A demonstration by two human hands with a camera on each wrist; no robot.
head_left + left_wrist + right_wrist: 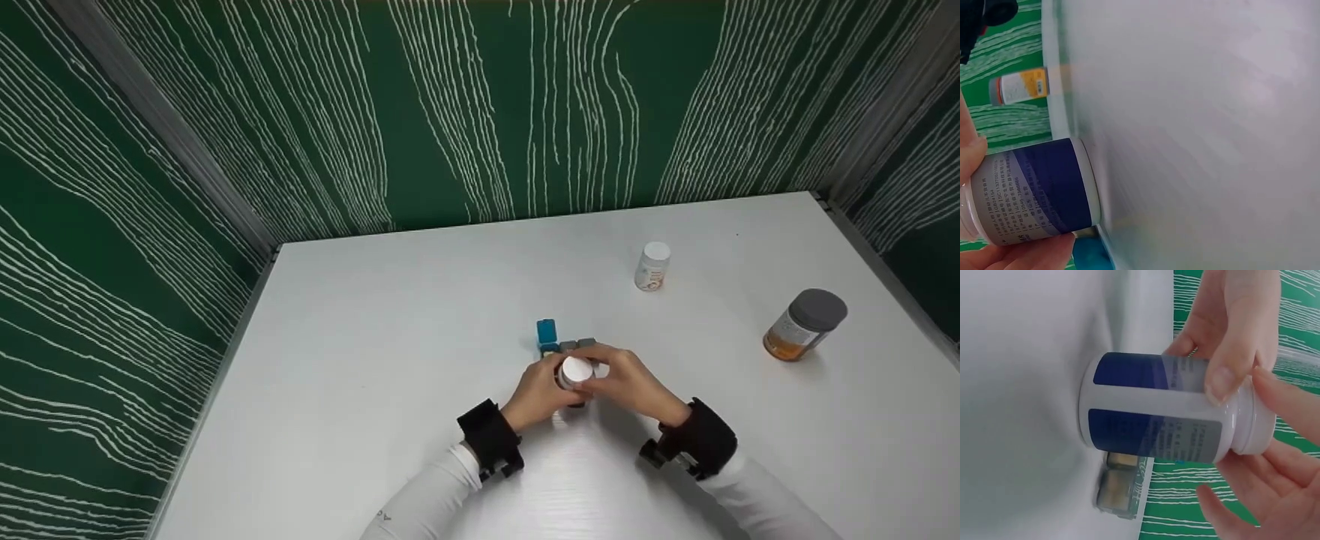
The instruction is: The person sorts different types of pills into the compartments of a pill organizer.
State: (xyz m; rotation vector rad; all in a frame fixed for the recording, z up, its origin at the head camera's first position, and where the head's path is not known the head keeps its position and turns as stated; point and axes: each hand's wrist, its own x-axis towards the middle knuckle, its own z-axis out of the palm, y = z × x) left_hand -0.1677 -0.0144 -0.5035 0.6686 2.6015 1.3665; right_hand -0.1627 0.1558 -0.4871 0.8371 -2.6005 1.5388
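A white pill bottle (1154, 396) with a dark blue and grey label stands upright on the table, held by both hands. My left hand (538, 394) grips its body, the thumb lying along the label in the right wrist view. At the top, my right hand (634, 384) pinches the white cap (577, 369) between thumb and fingers. Right behind the bottle is a small pill organizer (1116, 489) with several compartments, partly hidden by the hands. One blue lid (547, 331) of it is raised, while grey lids (577, 345) show beside it.
A second white bottle (653, 266) stands farther back, right of the hands. Toward the right edge of the white table (360, 337) is a larger jar (804, 324) with a grey lid and orange-yellow lower part. Green walls (435, 112) with white lines enclose the table.
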